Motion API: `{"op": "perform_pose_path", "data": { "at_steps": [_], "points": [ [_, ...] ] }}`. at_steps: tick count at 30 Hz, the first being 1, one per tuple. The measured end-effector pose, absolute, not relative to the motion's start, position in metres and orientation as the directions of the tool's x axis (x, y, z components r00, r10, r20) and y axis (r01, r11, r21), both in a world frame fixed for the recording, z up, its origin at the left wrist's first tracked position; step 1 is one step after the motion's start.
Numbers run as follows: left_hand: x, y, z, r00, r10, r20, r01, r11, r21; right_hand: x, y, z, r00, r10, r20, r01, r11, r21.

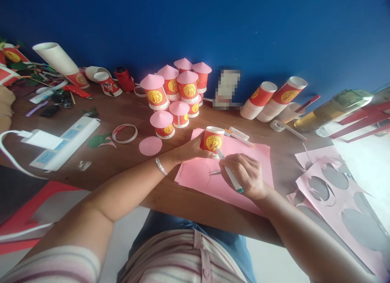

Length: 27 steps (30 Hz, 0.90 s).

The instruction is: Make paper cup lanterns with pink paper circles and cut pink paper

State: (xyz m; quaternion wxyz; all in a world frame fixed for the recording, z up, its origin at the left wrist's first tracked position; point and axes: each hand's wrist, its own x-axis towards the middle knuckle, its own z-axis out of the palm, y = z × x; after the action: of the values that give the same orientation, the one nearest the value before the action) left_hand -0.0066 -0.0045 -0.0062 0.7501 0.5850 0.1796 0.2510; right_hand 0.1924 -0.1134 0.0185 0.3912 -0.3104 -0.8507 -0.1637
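My left hand (195,147) wraps round a red and white paper cup (214,137) with a yellow round emblem, holding it upright over a stack of pink paper (198,180). A silver bracelet (161,166) is on my left wrist. In my right hand (245,171) is a slim white pen-shaped tool (230,172) with a green end; whether it is a knife or a marker I cannot tell. Its pointed tip is at the cup's front, low on the emblem. Behind the cup lie an orange and white pen (240,138) and a small white item (239,132).
Several red cups with pink cone roofs (187,78) stand stacked behind. A pink disc (150,145), a paper ring (124,132) and a power strip (65,143) lie left. Nested cups (258,100), a tape roll (278,125), a golden bottle (329,110) and cut pink scraps (307,175) are right.
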Motion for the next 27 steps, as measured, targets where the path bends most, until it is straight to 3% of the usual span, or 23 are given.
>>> {"op": "perform_pose_path", "data": {
  "at_steps": [15, 27],
  "points": [
    [-0.007, -0.010, 0.008, 0.803, 0.595, 0.019, -0.118, 0.128, 0.985, 0.190, -0.115, 0.019, -0.516, 0.439, 0.736, 0.656, 0.755, 0.010],
    [-0.006, -0.007, 0.002, 0.809, 0.587, 0.028, -0.166, 0.182, 0.969, 0.194, -0.113, 0.016, -0.485, 0.441, 0.756, 0.692, 0.722, 0.023]
  ]
}}
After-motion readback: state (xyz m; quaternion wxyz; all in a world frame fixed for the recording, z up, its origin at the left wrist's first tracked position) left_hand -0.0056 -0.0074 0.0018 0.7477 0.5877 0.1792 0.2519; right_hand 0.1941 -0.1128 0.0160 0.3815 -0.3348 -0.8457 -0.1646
